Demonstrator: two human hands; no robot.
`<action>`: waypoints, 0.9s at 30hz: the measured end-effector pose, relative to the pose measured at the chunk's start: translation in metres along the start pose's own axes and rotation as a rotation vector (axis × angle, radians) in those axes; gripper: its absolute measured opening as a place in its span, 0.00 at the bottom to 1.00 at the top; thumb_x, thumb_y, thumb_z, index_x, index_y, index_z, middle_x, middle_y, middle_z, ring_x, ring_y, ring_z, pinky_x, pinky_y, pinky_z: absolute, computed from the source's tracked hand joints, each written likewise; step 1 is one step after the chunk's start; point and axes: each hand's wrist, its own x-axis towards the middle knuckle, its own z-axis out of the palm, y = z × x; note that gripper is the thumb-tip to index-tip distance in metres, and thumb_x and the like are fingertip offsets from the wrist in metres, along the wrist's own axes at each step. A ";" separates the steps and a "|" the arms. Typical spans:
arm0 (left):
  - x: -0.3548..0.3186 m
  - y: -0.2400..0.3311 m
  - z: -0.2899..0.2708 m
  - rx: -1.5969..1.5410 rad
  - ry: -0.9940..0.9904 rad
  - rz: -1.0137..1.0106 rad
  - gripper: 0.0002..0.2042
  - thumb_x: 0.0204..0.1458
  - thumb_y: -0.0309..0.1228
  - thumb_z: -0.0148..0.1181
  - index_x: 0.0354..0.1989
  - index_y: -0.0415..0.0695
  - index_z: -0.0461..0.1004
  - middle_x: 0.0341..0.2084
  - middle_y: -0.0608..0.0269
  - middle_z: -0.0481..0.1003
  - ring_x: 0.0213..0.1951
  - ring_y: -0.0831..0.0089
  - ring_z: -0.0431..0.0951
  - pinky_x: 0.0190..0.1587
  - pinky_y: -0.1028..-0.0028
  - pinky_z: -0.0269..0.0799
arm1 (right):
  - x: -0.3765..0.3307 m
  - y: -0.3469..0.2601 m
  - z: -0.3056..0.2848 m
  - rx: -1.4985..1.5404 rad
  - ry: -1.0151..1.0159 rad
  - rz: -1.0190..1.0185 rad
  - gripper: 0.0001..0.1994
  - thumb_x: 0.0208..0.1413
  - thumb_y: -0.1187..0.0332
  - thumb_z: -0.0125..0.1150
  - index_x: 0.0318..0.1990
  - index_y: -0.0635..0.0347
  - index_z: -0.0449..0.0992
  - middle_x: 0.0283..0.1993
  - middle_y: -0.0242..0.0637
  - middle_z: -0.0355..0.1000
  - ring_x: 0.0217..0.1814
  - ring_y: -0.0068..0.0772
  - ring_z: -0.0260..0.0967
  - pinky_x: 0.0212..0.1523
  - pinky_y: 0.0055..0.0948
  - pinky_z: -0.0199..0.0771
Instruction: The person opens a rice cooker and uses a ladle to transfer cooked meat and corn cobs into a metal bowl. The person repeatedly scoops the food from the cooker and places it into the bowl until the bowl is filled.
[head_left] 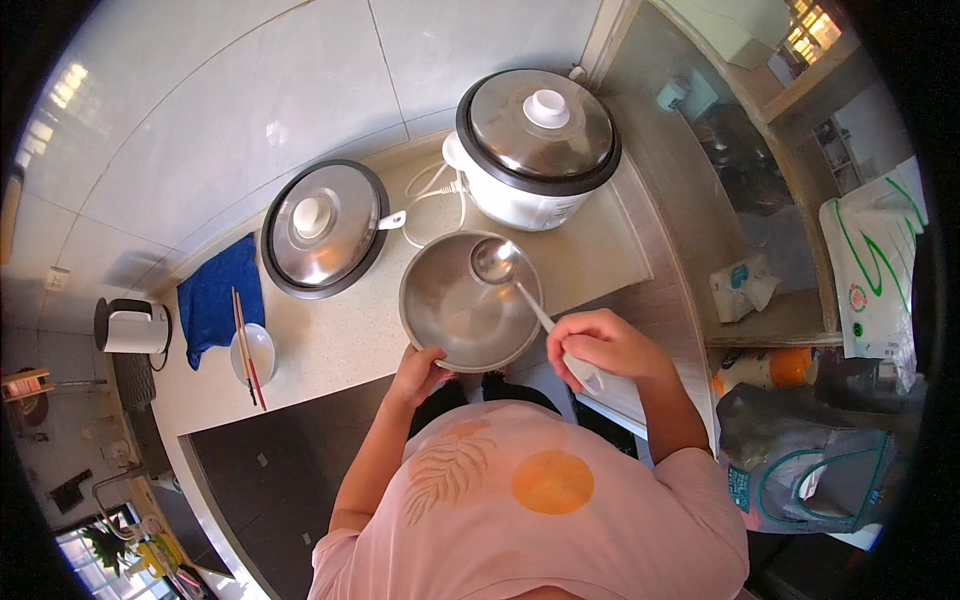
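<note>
Fingers of the left hand (414, 378) pinch the near rim of a round, dull-silver metal bowl (425, 305) over the front edge of the counter (325, 340), while the right hand (610, 345), knuckles up, curls closed around the pale handle of a ladle (494, 262) whose shiny head shows within the rim.

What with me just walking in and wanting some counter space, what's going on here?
A person in a pink shirt is holding a metal bowl with the left hand at the front edge of the counter. The right hand grips a ladle, its scoop over the bowl. Beyond the bowl stands a white cooker, its lid on. Off to the left are a blue cloth and a small white bowl with chopsticks across it.
</note>
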 end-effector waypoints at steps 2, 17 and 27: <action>0.014 -0.009 -0.007 0.034 -0.002 -0.016 0.20 0.41 0.21 0.44 0.47 0.33 0.56 0.37 0.52 0.68 0.36 0.64 0.72 0.35 0.69 0.72 | 0.014 0.028 -0.012 -0.058 -0.043 0.028 0.06 0.47 0.77 0.41 0.26 0.67 0.67 0.22 0.36 0.66 0.20 0.23 0.65 0.21 0.21 0.63; 0.017 0.016 -0.009 0.293 0.234 0.151 0.21 0.48 0.31 0.45 0.51 0.40 0.54 0.40 0.57 0.67 0.40 0.68 0.70 0.40 0.69 0.69 | 0.067 0.119 -0.067 -0.311 0.046 0.291 0.10 0.52 0.70 0.45 0.41 0.61 0.60 0.27 0.38 0.68 0.25 0.26 0.67 0.25 0.22 0.68; 0.008 0.069 -0.077 -0.299 0.343 0.506 0.23 0.52 0.34 0.46 0.51 0.35 0.48 0.48 0.42 0.54 0.49 0.49 0.62 0.51 0.56 0.62 | 0.101 0.018 -0.080 -0.840 0.892 -0.480 0.05 0.45 0.72 0.52 0.31 0.62 0.70 0.26 0.45 0.69 0.28 0.45 0.68 0.30 0.34 0.67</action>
